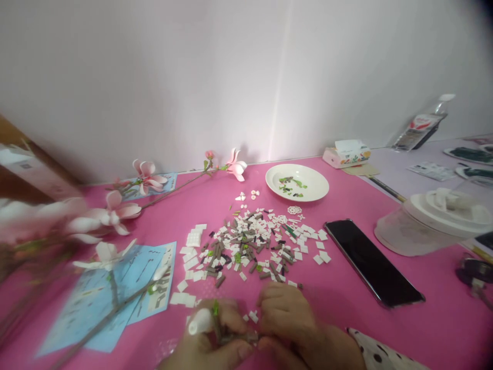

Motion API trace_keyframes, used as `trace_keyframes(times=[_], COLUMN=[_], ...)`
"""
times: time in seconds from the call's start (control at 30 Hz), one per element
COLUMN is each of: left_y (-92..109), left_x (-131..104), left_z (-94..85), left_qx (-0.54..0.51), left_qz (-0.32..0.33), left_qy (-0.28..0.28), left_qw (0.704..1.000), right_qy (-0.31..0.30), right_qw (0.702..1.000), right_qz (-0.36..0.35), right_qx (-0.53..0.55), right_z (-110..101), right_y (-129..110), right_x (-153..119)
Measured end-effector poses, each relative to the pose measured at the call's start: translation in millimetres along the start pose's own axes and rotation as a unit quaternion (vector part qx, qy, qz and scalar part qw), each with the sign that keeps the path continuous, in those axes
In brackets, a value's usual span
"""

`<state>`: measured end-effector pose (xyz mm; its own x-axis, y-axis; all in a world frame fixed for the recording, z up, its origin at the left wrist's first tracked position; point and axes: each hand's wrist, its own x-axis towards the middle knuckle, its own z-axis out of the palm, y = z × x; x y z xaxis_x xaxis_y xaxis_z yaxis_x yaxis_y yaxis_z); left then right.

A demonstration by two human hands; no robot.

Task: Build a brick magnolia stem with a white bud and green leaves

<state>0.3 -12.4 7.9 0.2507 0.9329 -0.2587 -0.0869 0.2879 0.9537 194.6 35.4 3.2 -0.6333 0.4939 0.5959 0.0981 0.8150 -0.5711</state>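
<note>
My left hand (230, 314) is closed round a short toy-brick branch (231, 337), grey-brown, with a white bud (201, 321) and a small green leaf piece (215, 308). At the branch's right end my right hand (289, 317) is closed, its fingertips pressed close to the tip; what they pinch is hidden. Just beyond both hands lies a loose heap of small building pieces (246, 241), white, grey-brown, black and green. A few white pieces (253, 316) lie between the hands on the pink table (319, 329).
Built magnolia branches (115, 210) and blue instruction sheets (88, 303) lie at left. A white plate (323, 185) with green and dark pieces is behind the heap. To the right are a black phone (373, 262), a lidded plastic tub (408, 226), a tissue pack (344, 155) and a bottle (418, 126).
</note>
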Motion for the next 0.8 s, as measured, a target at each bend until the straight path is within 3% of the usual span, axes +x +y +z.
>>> trace_keyframes(times=[0.17, 0.3, 0.4, 0.63, 0.8], left_y=[4, 3, 3, -1, -1], left_x=[6, 14, 17, 19, 21], left_z=[3.9, 3.1, 1.1, -1.1, -0.6], left_qx=[0.011, 0.011, -0.029, -0.085, -0.066], left_qz=[0.046, 0.105, 0.093, 0.064, 0.049], left_qy=[0.034, 0.145, 0.212, 0.221, 0.208], left_qw=[0.998, 0.984, 0.972, 0.970, 0.975], right_qy=[0.002, 0.031, 0.013, -0.071, -0.037], right_qw=[0.999, 0.993, 0.980, 0.950, 0.954], right_qz=[0.031, 0.115, 0.162, 0.175, 0.165], right_qx=[0.022, -0.010, -0.113, -0.247, -0.248], right_z=[-5, -11, -11, -4, -3], right_y=[0, 2, 8, 21, 25], right_x=[1, 10, 15, 11, 11])
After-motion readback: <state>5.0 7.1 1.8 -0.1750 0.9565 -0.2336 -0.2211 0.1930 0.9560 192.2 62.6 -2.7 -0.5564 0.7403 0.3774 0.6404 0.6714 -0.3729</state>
